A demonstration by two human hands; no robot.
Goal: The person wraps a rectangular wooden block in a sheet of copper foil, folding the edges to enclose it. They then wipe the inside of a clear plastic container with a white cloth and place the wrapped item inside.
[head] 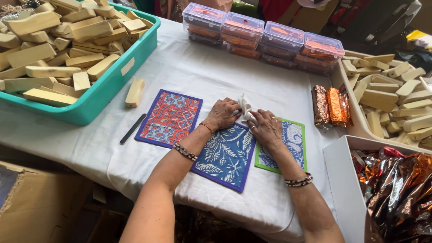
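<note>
Both of my hands meet at the middle of the table over a small crumpled white cloth (246, 108). My left hand (222, 114) pinches its left side and my right hand (267, 128) holds its right side. Under them lies a blue leaf-patterned mat (225, 155) with a purple border. An orange and blue printed mat (170, 118) lies to its left. A blue mat with a green border (294, 140) lies to its right, partly under my right hand. What the cloth wraps is hidden.
A teal bin (112, 83) of pale wooden blocks stands far left, with a loose block (134, 92) and a black stick (133, 128) beside it. Lidded plastic boxes (263, 38) line the back. Foil-wrapped bars (330, 107), a tray of blocks (387, 96) and a white box of foil wrappers (342, 180) sit right.
</note>
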